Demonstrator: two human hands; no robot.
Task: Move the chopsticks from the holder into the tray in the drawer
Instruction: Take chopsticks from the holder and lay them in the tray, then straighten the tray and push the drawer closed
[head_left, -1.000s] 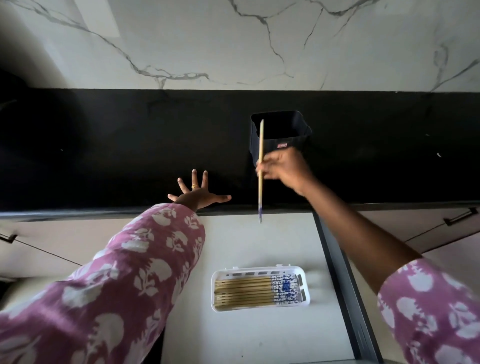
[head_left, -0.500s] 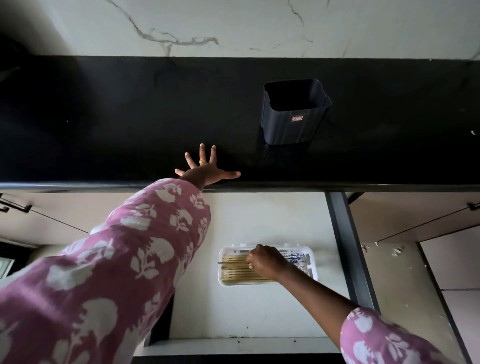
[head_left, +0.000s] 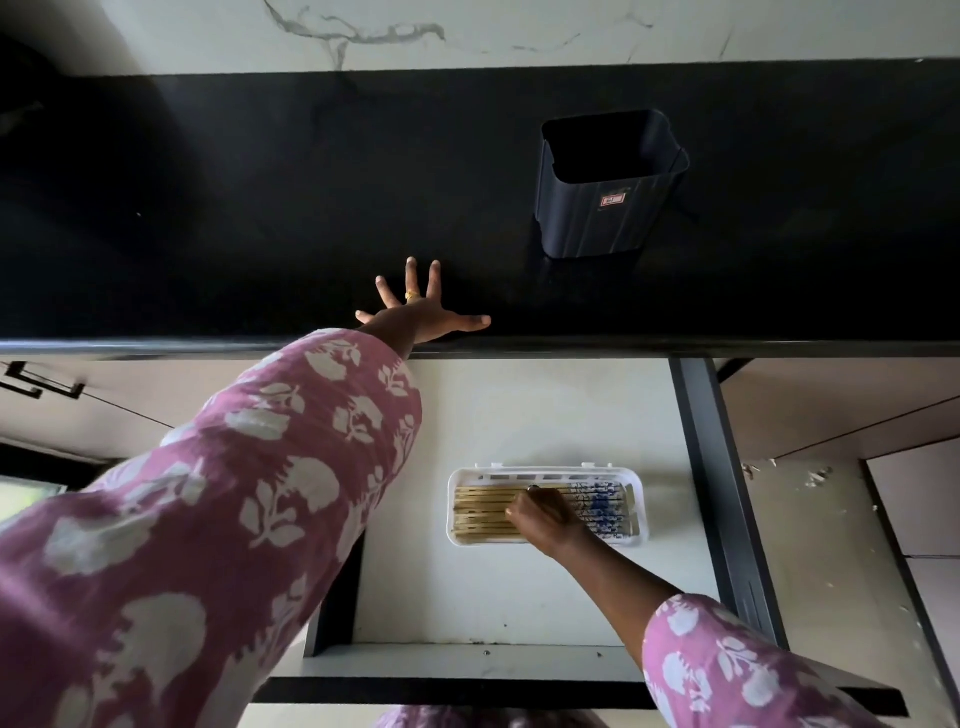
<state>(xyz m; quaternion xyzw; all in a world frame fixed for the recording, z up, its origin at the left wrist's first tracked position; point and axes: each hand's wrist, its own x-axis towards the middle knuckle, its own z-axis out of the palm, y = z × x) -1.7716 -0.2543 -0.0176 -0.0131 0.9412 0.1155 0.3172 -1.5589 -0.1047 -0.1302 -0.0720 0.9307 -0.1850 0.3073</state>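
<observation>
Now: black counter (head_left: 208, 208), marble wall (head_left: 519, 31) | left hand (head_left: 421, 317) fingers splayed | right hand (head_left: 545, 519) on tray (head_left: 545, 470) chopsticks (head_left: 483, 512), grip unclear

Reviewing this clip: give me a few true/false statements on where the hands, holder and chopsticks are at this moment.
1. The left hand lies flat, fingers spread, on the black countertop. True.
2. The right hand is at the holder. False: it is down at the white tray in the open drawer.
3. Chopsticks lie side by side in the tray. True.
4. Chopsticks stick up out of the holder. False: none show above its rim.
5. The holder lies tipped over. False: it stands upright.
</observation>
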